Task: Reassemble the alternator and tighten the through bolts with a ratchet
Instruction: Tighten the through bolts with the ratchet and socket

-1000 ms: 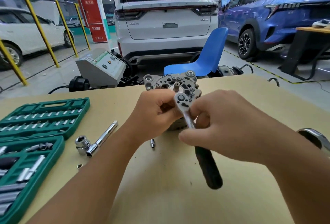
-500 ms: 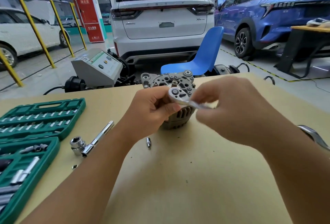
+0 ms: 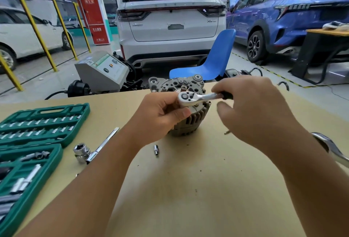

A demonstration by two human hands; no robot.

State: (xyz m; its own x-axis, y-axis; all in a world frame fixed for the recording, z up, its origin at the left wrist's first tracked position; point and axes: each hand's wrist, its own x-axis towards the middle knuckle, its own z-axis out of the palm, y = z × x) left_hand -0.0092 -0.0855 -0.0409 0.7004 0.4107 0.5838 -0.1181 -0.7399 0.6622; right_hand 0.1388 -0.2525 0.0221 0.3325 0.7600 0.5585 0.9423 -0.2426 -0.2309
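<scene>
The alternator (image 3: 186, 104) stands upright near the far edge of the tan workbench (image 3: 188, 189), about midway along it, its finned grey housing resting on the top and its rear face with the rectifier parts turned upward. The left hand (image 3: 160, 116) is wrapped against the near left side of the housing, fingers curled round it and the thumb pressed on the fins. The right hand (image 3: 253, 108) grips the black handle of the ratchet (image 3: 198, 98), fingers curled over it; the ratchet lies roughly level across the top of the alternator, its chrome head over the left part of the rear face and its handle pointing right. A silver bracelet (image 3: 332, 148) shows at the right wrist. On the bench nearer the front, just this side of the alternator, a small socket (image 3: 156, 150) lies on its own. Toward the left edge a large socket (image 3: 81, 151) rests against the end of an extension bar (image 3: 103, 145), and beyond them the open green socket set case (image 3: 34, 134) takes up the left edge, its rows filled with sockets and bits.
</scene>
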